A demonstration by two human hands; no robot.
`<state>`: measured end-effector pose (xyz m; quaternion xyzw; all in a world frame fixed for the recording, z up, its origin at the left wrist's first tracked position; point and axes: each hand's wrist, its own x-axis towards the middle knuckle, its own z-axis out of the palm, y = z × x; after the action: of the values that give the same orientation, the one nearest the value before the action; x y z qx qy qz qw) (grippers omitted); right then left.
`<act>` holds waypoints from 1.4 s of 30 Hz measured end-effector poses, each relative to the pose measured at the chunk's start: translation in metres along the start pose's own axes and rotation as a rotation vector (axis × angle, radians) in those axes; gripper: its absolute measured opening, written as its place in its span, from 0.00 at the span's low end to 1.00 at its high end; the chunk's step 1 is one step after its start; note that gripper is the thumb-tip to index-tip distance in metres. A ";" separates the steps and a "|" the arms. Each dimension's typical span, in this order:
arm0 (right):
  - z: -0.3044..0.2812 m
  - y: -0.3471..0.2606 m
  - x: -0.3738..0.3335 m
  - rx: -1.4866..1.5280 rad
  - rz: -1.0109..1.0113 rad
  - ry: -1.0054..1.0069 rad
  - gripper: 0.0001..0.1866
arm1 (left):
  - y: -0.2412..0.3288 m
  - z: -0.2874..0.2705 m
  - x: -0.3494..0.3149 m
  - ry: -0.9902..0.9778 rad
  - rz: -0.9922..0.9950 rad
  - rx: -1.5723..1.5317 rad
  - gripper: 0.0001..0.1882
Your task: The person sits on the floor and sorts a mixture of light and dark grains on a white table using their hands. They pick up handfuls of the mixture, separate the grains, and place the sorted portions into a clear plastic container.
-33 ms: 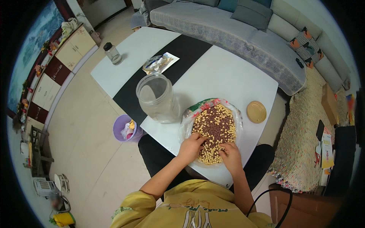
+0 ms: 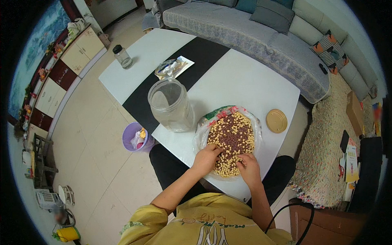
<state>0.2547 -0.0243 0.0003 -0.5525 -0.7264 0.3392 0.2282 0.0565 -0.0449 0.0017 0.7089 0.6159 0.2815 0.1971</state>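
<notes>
Yellow soybean-like beans [image 2: 229, 168] lie mixed with small dark red beans [image 2: 232, 141] in a spread heap. Under and around them is a clear plastic bag [image 2: 257, 130] with red and green print along its far edge. My left hand [image 2: 206, 160] rests at the heap's near left side, fingers bent down into the beans. At the near right side, the fingers of my right hand [image 2: 249, 167] are drawn together over yellow beans. Whatever either hand's fingertips pinch is too small to make out. A large clear jar [image 2: 173, 110] stands uncapped left of the bag.
A round gold lid [image 2: 276, 121] lies on the table [image 2: 241, 77], right of the bag. Toward the far left are a foil packet [image 2: 174, 67] and a small dark-capped jar [image 2: 123, 57]. A purple bin [image 2: 132, 136] stands on the floor; a grey sofa [image 2: 245, 36] is beyond the table.
</notes>
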 end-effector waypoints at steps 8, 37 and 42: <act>-0.003 0.000 -0.003 0.086 -0.035 0.002 0.13 | -0.017 0.002 0.005 -0.025 0.000 -0.203 0.08; -0.003 0.002 -0.003 0.107 -0.024 0.017 0.12 | 0.032 -0.096 0.021 0.282 0.070 -0.210 0.04; 0.003 0.003 -0.002 0.110 -0.027 0.030 0.12 | 0.013 -0.160 0.054 0.855 0.257 0.245 0.08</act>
<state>0.2552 -0.0260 -0.0039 -0.5341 -0.7106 0.3672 0.2736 -0.0316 -0.0047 0.1404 0.6179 0.5778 0.4958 -0.1965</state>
